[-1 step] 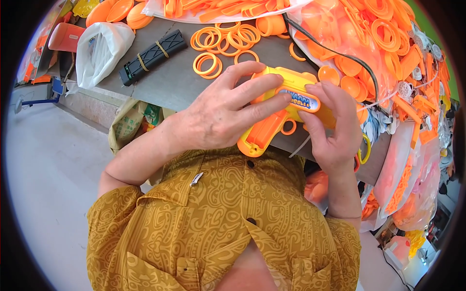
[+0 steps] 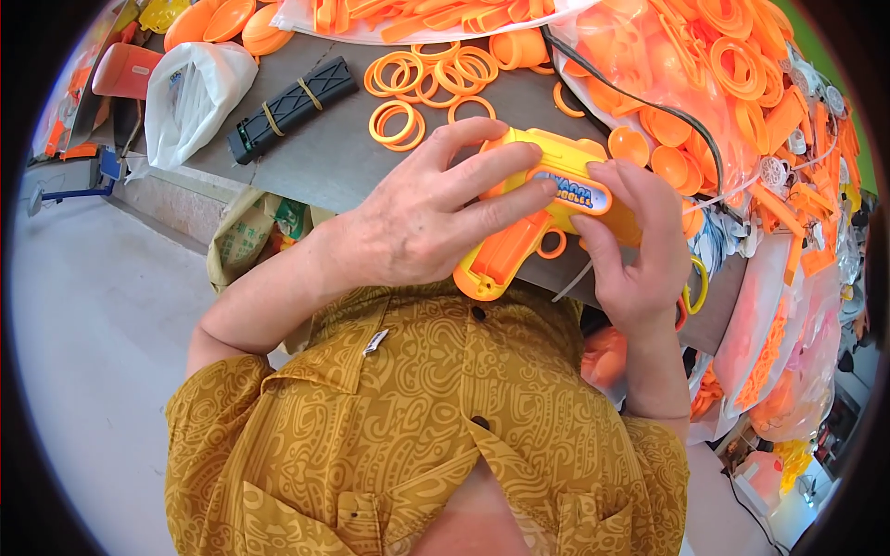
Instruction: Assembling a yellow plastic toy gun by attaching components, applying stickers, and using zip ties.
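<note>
A yellow toy gun (image 2: 519, 157) with an orange, hollow handle is held up over the table's near edge, in front of my shirt. My left hand (image 2: 417, 213) grips it from the left, fingers stretched across its top and side. On the right, my right hand (image 2: 644, 246) pinches the body, thumb and fingertips at the edge of an oval blue-and-white label (image 2: 570, 191). An orange ring-shaped trigger (image 2: 551, 244) shows under the body. The palm side of my left hand and its thumb are hidden.
Loose orange rings (image 2: 399, 120) lie on the grey table (image 2: 315, 167) beyond my hands. A rubber-banded black bundle (image 2: 292, 109) and white plastic bag (image 2: 190, 102) are at left. Orange parts (image 2: 667, 157) pile up at right, crossed by a black cable (image 2: 640, 97). Yellow-handled scissors (image 2: 697, 285) hang at the right edge.
My right fingertips have shifted very slightly at the label, so a little more of it shows. Everything else stays where it was.
</note>
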Motion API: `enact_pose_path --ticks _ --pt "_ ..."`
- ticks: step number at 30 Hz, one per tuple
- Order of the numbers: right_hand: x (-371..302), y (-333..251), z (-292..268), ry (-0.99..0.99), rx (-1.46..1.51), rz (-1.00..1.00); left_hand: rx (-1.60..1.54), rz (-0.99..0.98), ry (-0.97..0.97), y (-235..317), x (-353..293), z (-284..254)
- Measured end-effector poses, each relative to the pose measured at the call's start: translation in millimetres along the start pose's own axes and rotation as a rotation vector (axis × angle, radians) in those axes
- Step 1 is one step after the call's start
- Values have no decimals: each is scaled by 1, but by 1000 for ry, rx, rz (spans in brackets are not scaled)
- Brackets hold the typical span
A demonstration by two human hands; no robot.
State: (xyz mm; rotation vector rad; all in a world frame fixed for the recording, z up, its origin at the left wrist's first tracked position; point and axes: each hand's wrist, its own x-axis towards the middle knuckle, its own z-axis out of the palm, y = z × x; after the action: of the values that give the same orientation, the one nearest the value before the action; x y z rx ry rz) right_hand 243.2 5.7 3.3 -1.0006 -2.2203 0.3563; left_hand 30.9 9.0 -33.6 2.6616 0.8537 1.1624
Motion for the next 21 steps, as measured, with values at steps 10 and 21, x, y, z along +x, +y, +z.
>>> enact_pose_path --ticks 10,21 --pt "0 0 -3 2 -33 87 -43 -51 -31 2 -1 -2" --pt "-16 -3 -2 -115 -437 -116 -41 -45 -53 2 -1 -2"
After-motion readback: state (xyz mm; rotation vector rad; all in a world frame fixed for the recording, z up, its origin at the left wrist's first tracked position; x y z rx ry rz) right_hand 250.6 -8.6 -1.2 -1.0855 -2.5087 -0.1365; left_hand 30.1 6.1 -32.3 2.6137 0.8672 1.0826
